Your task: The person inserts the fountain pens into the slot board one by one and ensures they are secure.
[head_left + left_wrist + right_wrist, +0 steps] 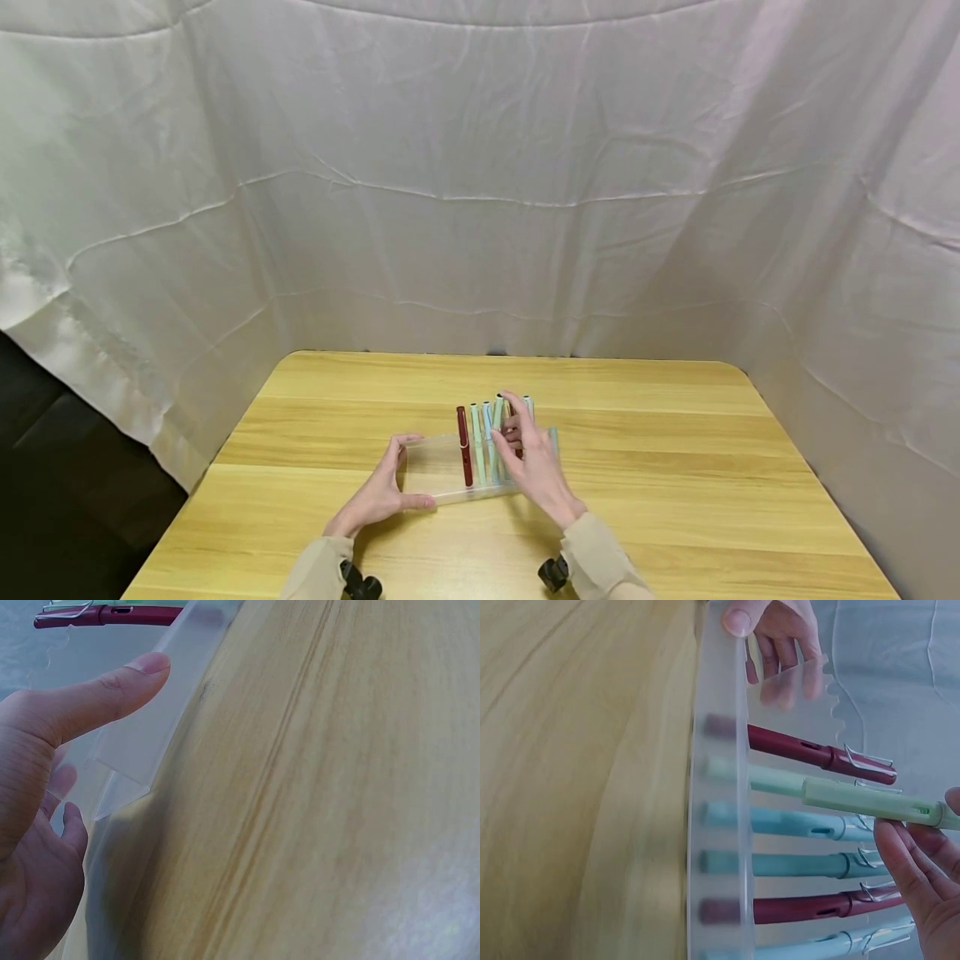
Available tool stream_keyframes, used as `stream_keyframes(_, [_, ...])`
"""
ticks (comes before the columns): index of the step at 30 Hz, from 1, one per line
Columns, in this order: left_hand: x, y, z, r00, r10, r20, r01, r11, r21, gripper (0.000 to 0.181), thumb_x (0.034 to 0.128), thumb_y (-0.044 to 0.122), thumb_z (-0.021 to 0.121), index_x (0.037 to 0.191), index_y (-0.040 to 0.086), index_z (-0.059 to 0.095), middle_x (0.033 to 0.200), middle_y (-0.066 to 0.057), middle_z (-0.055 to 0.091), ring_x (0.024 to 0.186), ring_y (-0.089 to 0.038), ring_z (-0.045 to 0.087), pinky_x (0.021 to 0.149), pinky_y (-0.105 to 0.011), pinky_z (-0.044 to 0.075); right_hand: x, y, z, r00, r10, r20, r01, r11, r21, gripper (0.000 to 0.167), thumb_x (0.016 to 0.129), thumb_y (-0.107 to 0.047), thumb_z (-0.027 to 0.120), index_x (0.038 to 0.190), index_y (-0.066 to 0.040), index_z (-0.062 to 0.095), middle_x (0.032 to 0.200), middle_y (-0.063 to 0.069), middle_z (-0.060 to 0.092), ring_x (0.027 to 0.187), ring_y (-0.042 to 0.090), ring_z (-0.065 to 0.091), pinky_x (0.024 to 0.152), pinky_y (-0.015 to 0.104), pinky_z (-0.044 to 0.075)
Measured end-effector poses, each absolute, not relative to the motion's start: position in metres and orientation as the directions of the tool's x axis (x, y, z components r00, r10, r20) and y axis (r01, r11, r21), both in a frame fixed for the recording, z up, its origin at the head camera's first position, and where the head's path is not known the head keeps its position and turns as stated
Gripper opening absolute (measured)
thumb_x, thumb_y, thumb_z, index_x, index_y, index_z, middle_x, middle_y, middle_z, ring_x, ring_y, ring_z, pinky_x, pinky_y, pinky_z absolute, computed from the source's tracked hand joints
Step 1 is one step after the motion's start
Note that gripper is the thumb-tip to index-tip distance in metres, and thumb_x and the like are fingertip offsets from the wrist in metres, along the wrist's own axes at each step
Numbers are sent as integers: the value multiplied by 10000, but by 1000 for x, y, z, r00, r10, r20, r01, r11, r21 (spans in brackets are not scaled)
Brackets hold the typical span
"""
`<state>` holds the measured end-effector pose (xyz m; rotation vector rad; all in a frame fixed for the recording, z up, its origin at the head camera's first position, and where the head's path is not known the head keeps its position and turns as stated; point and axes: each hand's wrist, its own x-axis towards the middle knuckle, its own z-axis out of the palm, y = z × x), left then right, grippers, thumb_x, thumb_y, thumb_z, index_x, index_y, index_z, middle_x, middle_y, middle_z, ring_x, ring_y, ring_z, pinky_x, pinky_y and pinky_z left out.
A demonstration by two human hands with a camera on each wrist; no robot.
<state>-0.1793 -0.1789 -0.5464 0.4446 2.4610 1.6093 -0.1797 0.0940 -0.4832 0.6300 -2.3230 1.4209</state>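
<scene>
A translucent plastic pen tray (433, 467) sits on the table, pens lying side by side across it. Its left end is held by my left hand (380, 493), thumb (124, 686) on the near wall, other fingers on the far side. My right hand (538, 468) pinches a light green pen (874, 801) by its cap end, raised over the row. Beneath it lie a dark red pen (795, 746), another light green pen (772, 777), a light blue pen (787, 821), a teal pen (799, 864), a second dark red pen (802, 907) and another light blue pen (810, 949).
The wooden table (675, 467) has rounded far corners. Pale grey curtains (480, 250) hang behind it and at both sides. A dark surface (67, 467) shows at the lower left. Small black wrist cameras (553, 573) sit at both cuffs.
</scene>
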Motion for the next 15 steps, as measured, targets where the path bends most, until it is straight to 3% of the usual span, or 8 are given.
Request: stream_keyframes(15, [-180, -180, -546, -939, 341, 33, 169, 378, 910, 1017, 680, 208, 919, 1466, 76, 286, 1598, -221, 262, 1540, -469, 154, 1269, -602, 92, -175, 83, -486, -872, -225, 436, -490, 388, -780, 635, 951, -58, 656, 1509, -147, 369, 943, 106, 718, 840, 201, 721, 772, 216, 632])
